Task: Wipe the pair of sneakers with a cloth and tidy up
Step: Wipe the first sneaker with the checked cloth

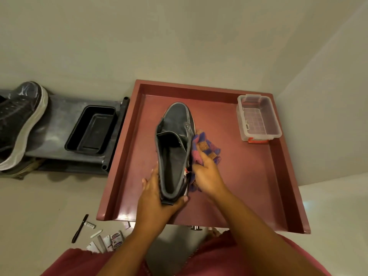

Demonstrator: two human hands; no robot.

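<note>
The red tray [282, 176] is the biggest holder here, a shallow square with raised rims on the left, far and right sides and a lower near lip. In it sit a dark sneaker [177, 140], a checked cloth [207, 146] and, tucked into the far right corner, a clear tub [258, 116] with a red latch; nothing shows inside the tub. Bare tray floor lies open between the cloth and the right rim, and again between the sneaker and the left rim.

Left of the tray stands a grey rack [57, 124], its corner post just beside the tray's rim. On it rest the second sneaker [20, 124], its white sole overhanging the near edge, and a black bin [91, 130] with nothing in it.

The left hand [157, 196] grips the sneaker's heel, thumb curled round the back. The right hand [205, 172] clutches the cloth against the sneaker's right side.

On the floor near the tray's near left corner lie a pen [80, 228] and some small packets [111, 241].
</note>
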